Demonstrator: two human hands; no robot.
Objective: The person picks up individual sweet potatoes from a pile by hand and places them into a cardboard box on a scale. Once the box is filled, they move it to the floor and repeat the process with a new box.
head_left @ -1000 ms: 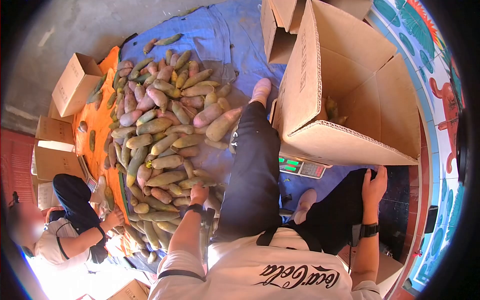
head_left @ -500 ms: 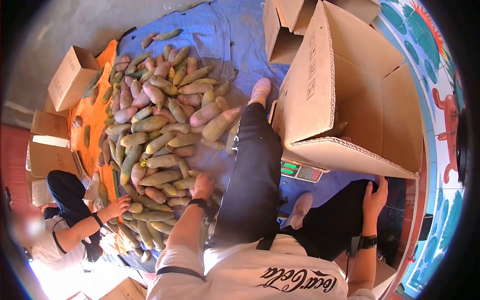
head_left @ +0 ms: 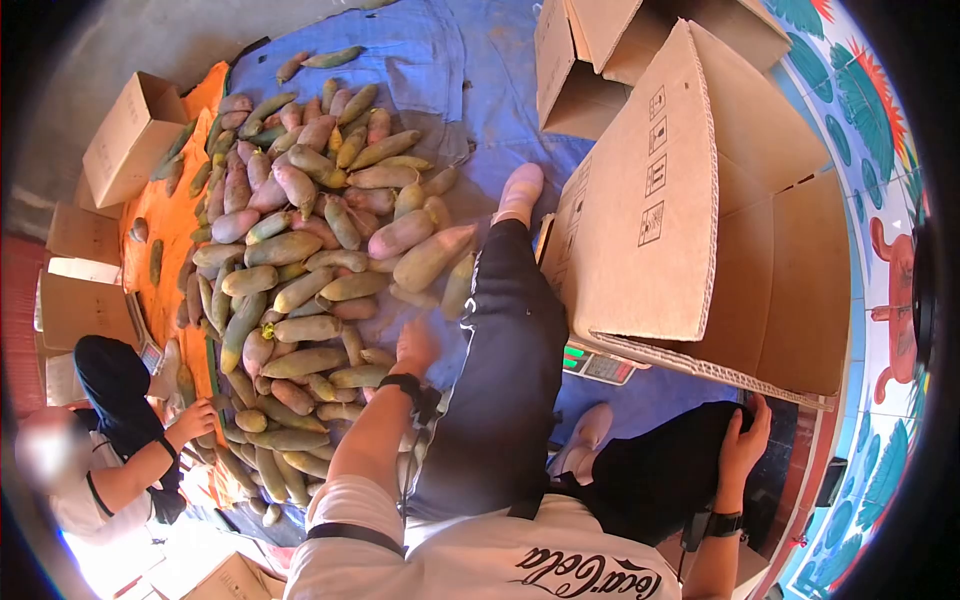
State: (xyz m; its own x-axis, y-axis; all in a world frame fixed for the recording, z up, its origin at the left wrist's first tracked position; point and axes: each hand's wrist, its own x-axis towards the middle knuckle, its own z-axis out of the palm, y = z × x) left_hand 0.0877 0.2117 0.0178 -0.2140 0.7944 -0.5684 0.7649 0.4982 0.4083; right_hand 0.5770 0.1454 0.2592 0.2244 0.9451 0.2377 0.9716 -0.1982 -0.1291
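Observation:
A big heap of long green and pink fruits [head_left: 300, 250] lies on a blue tarp [head_left: 450, 60] to the left of my outstretched leg. My left hand [head_left: 413, 345], with a black wristband, reaches down to the heap's near edge beside my thigh. Its fingers are hidden behind its back, so a grip cannot be made out. My right hand [head_left: 745, 440] rests flat on my bent right knee and holds nothing. A large open cardboard box [head_left: 640, 200] stands on a digital scale [head_left: 598, 364] just right of my leg.
More open cardboard boxes [head_left: 590, 70] stand at the top, and others [head_left: 120, 140] along the left by an orange sheet [head_left: 175, 230]. A seated co-worker [head_left: 110, 440] at the lower left has a hand [head_left: 195, 420] on the fruits. A painted wall [head_left: 870, 130] runs along the right.
My left hand has moved forward along the heap's edge. The co-worker's hand drew back to the left. My view has tilted, and the box's inside no longer shows.

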